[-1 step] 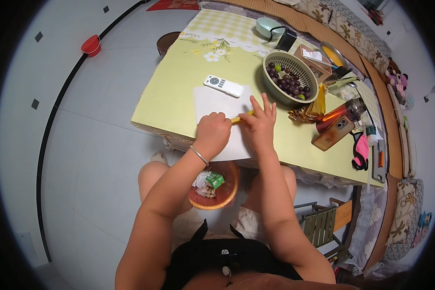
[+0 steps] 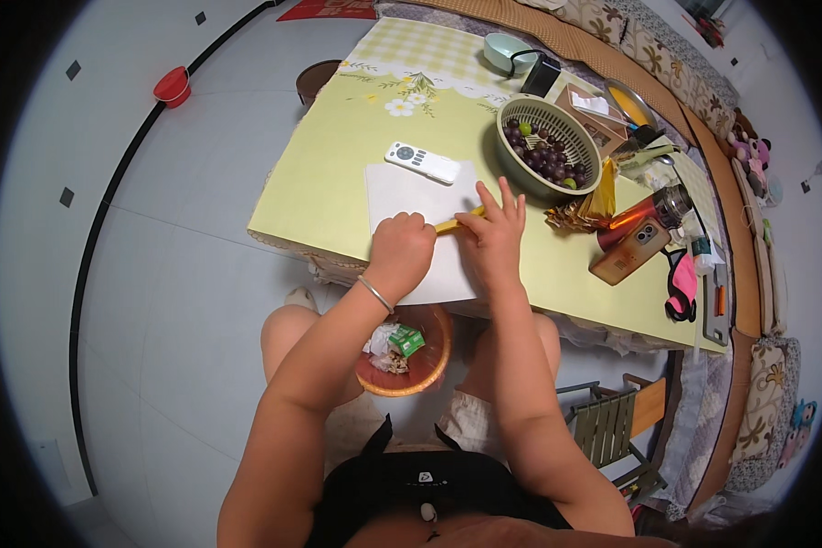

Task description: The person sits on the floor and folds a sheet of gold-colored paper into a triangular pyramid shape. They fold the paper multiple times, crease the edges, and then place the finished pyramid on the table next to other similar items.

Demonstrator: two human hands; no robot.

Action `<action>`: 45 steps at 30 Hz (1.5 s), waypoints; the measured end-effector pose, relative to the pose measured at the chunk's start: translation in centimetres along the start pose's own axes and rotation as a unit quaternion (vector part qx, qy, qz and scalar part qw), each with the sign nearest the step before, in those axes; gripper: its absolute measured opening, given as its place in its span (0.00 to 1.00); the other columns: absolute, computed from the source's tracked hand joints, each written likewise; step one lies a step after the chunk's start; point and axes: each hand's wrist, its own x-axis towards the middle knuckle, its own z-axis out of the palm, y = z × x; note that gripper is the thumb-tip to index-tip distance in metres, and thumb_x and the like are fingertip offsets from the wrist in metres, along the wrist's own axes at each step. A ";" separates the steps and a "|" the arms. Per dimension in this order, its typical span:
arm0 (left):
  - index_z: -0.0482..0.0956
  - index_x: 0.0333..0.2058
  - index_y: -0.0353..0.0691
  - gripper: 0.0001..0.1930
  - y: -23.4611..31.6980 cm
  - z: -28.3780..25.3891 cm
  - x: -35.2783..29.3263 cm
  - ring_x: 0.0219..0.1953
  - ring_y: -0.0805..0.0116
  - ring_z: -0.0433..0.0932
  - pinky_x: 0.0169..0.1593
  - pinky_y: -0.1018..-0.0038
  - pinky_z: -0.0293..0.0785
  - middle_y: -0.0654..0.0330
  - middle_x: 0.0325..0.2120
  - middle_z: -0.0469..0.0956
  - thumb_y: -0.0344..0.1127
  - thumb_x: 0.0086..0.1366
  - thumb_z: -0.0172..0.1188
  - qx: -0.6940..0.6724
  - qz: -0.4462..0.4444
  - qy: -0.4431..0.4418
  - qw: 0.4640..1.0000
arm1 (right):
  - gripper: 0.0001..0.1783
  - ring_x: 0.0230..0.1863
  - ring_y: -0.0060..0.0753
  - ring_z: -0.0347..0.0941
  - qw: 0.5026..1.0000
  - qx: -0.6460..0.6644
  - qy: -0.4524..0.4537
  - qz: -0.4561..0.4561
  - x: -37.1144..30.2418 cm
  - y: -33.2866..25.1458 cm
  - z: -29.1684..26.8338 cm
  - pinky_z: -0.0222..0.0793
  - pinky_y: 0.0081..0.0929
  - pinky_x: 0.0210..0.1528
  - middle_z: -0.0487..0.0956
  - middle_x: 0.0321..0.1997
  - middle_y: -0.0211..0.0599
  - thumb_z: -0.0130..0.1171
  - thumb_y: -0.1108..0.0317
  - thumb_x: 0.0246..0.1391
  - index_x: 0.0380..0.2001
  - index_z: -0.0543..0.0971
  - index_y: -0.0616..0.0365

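Left hand (image 2: 404, 251) clenched round a slim yellow stick (image 2: 449, 226), right hand (image 2: 495, 239) pinching its other end, fingers fanned! It spans the white sheet (image 2: 440, 276); whether it touches, hard to tell.

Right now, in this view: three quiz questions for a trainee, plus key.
1. True or false: the left hand is closed on the thin yellow item.
2. Which lies partly on the white paper: (a) phone, (b) remote, (c) flask?
3. Fill in: the silver bracelet is on the ____ wrist.

Key: 1 true; 2 b; 3 left.
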 end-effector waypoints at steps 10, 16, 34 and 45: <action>0.77 0.23 0.43 0.01 1.1 -0.4 0.6 0.23 0.60 0.76 0.26 0.64 0.72 0.60 0.21 0.72 0.28 0.52 0.58 0.020 -0.036 0.050 0.998 | 0.16 0.64 0.50 0.69 0.999 0.039 0.025 0.025 -0.6 1.2 0.0 0.58 0.49 0.69 0.79 0.58 0.40 0.70 0.71 0.45 0.41 0.86 0.49; 0.80 0.27 0.42 0.03 -1.0 -2.3 1.9 0.24 0.55 0.78 0.27 0.65 0.75 0.58 0.23 0.77 0.28 0.57 0.58 -0.032 -0.102 0.106 0.989 | 0.35 0.61 0.43 0.72 0.911 0.294 0.018 0.289 -0.7 2.3 -0.8 0.69 0.36 0.60 0.76 0.61 0.46 0.68 0.76 0.48 0.62 0.71 0.58; 0.84 0.35 0.31 0.11 -4.6 -6.0 1.1 0.56 0.57 0.74 0.61 0.66 0.68 0.52 0.44 0.82 0.32 0.61 0.58 -0.604 -0.186 -0.154 0.760 | 0.22 0.70 0.48 0.62 0.990 0.087 -0.086 -0.077 -1.9 2.1 -5.1 0.54 0.47 0.72 0.77 0.61 0.36 0.68 0.74 0.39 0.41 0.87 0.40; 0.80 0.42 0.30 0.23 3.4 -5.5 -3.1 0.56 0.47 0.74 0.63 0.52 0.65 0.45 0.49 0.78 0.38 0.48 0.69 -0.096 0.056 -0.148 0.983 | 0.19 0.46 0.40 0.78 0.983 0.064 -0.173 0.005 -3.1 -0.4 -6.5 0.72 0.34 0.50 0.85 0.41 0.32 0.63 0.78 0.35 0.36 0.86 0.52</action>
